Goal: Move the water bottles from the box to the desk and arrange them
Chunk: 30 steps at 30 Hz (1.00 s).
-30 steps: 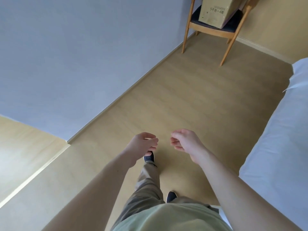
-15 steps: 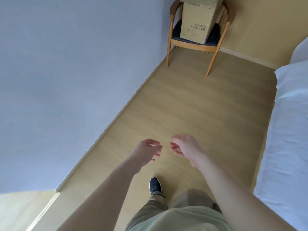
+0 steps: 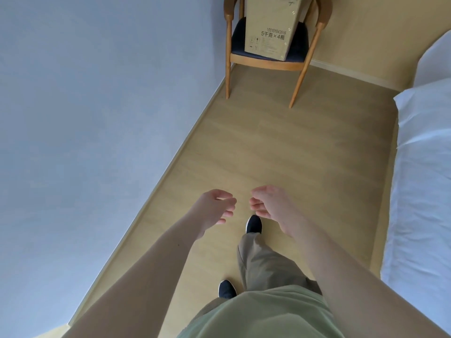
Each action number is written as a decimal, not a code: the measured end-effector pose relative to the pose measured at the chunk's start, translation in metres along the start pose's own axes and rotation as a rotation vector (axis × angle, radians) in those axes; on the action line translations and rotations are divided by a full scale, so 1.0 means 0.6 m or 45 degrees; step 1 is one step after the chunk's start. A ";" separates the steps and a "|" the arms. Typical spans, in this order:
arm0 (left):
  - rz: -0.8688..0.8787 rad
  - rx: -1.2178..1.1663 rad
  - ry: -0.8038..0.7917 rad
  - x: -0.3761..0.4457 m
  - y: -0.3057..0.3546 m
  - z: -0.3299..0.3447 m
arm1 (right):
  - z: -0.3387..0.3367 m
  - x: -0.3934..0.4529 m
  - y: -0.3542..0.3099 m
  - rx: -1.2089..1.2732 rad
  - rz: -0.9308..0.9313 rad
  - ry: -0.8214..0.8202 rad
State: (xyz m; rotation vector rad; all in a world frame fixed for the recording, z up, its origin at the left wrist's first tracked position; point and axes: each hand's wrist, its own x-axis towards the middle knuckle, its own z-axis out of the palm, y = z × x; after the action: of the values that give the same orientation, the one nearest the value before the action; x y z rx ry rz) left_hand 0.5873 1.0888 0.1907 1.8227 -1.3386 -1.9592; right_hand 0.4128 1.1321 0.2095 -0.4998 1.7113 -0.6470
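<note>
A pale wooden floor (image 3: 280, 152) runs from the lower middle of the frame up toward the top, narrowing between a blue-grey wall (image 3: 97, 118) that fills the left side and a bed with white bedding (image 3: 424, 191) along the right edge; a light skirting strip follows the foot of the wall on a diagonal from lower left to upper middle; a cream wall (image 3: 366, 28) closes the room at the upper right.

At the top centre stands a wooden chair (image 3: 228, 59) with a dark seat cushion, set close to the corner where the two walls meet; on that seat stands the cardboard box (image 3: 269, 23), upright, its long axis running up and down the frame, its printed face turned toward the camera and its top cut off by the upper edge; the water bottles cannot be seen, and whether the box is open cannot be told.

In the lower middle, both bare forearms reach forward over the floor; the left hand (image 3: 214, 209) and the right hand (image 3: 271, 203) hang side by side, apart from each other and well short of the chair, fingers loosely curled and grasping nothing; below them show khaki trousers (image 3: 266, 262), a green shirt (image 3: 263, 313) and two dark shoes (image 3: 253, 224), one ahead of the other.
</note>
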 end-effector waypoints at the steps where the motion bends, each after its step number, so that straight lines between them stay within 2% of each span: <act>1: 0.007 0.005 0.007 0.020 0.021 -0.003 | -0.008 0.020 -0.018 0.004 -0.009 -0.001; 13: 0.062 0.047 0.014 0.225 0.296 -0.012 | -0.129 0.255 -0.264 -0.004 -0.132 -0.018; 21: 0.061 0.077 -0.008 0.347 0.408 -0.039 | -0.164 0.372 -0.348 0.057 -0.079 -0.039; 30: 0.094 0.104 -0.101 0.527 0.561 -0.096 | -0.186 0.534 -0.474 0.137 -0.022 0.082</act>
State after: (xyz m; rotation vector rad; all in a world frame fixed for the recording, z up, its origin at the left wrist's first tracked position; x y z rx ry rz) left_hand 0.4080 0.6594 0.1952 1.7196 -1.5078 -1.9866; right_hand 0.2283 0.7309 0.1784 -0.4223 1.7240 -0.7710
